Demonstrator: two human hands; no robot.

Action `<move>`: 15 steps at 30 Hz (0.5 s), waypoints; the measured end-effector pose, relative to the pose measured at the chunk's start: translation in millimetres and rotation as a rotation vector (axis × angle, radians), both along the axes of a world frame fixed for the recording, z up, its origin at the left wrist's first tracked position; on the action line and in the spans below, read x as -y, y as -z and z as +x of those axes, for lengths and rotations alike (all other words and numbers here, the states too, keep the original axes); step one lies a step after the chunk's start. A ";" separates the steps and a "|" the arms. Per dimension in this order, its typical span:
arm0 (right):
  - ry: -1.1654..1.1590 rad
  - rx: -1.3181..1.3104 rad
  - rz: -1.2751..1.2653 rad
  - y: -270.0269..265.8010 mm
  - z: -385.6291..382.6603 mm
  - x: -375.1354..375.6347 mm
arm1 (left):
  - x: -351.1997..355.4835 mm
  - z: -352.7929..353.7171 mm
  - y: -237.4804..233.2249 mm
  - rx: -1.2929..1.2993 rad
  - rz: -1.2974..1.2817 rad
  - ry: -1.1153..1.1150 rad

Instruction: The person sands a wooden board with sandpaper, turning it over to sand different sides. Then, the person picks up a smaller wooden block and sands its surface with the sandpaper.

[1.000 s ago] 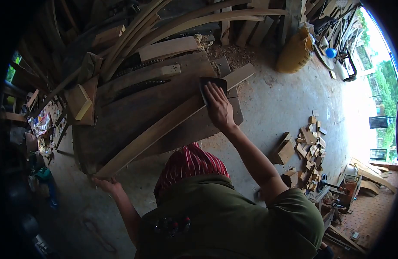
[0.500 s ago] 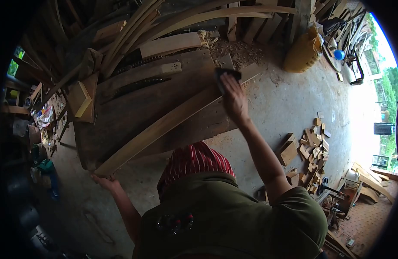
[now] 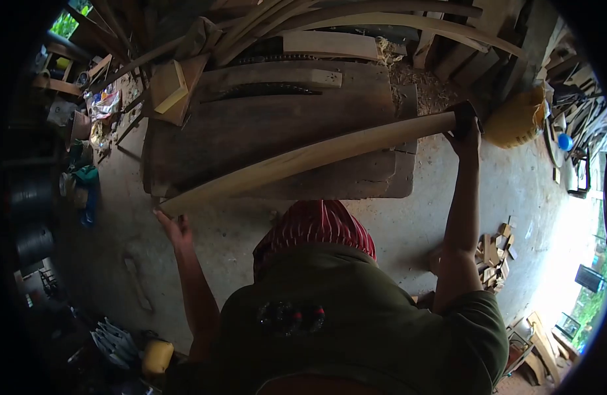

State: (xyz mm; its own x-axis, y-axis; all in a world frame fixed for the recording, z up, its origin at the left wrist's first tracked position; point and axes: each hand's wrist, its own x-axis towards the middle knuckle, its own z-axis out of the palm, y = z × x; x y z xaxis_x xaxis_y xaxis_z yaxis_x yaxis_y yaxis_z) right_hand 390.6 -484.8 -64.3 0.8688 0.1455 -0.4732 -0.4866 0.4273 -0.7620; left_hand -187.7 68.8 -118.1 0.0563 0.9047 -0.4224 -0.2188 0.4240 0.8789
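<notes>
A long curved wooden board (image 3: 303, 155) lies slanted across the dark workbench (image 3: 264, 118). At the board's right end, my right hand (image 3: 467, 137) is closed around a dark flat sheet (image 3: 463, 114), which covers the tip of the wood. My left hand (image 3: 177, 229) is at the opposite end, palm turned up and fingers stretched out, with its fingertips right by the board's lower corner. A shorter curved wooden piece (image 3: 277, 78) rests towards the back of the bench.
Long bent wood strips (image 3: 369, 23) stick out over the back. A yellow sack (image 3: 517, 118) stands beyond the bench's right side, near wood shavings (image 3: 425, 82). Small wood offcuts (image 3: 496, 253) are piled on the floor at right. A yellow container (image 3: 158, 356) sits at lower left.
My right hand and the dark sheet have slid along the board to its right end. The view has swung, and the board now looks less steeply slanted. My left hand stays by the left end.
</notes>
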 end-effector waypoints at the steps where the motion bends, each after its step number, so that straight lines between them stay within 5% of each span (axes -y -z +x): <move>1: 0.014 0.035 0.068 -0.6 -4.9 -2.4 | -0.9 -6.9 5.2 0.105 0.026 0.050; 5: 0.131 0.228 0.283 17.1 -3.4 -17.2 | 2.0 -17.8 16.2 0.220 0.005 0.059; 7: 0.127 0.231 0.337 26.4 -0.7 -19.5 | 1.8 -13.6 4.8 0.516 -0.172 -0.133; 8: 0.101 0.260 0.383 37.7 6.0 -13.9 | -13.6 -50.9 46.2 0.537 -0.188 -0.129; 9: 0.083 0.304 0.297 36.8 8.3 -12.2 | -61.0 -74.3 90.2 0.429 0.205 0.276; 10: 0.072 0.349 0.208 35.0 7.8 -10.7 | -49.1 -54.6 78.1 0.462 0.189 0.290; 12: 0.085 0.257 0.344 30.1 1.4 -5.1 | -22.9 -9.4 14.5 0.619 -0.210 -0.049; 15: 0.096 0.224 0.404 34.6 -4.3 7.8 | -42.5 -22.9 33.2 0.773 -0.103 0.060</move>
State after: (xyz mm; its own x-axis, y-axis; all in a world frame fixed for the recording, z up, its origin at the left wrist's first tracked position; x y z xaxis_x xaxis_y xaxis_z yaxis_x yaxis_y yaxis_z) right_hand 386.3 -492.6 -99.0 0.9616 0.1930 -0.1951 -0.2730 0.7461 -0.6073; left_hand -210.6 111.3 -151.3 0.4164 0.8490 -0.3252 -0.7270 0.5257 0.4418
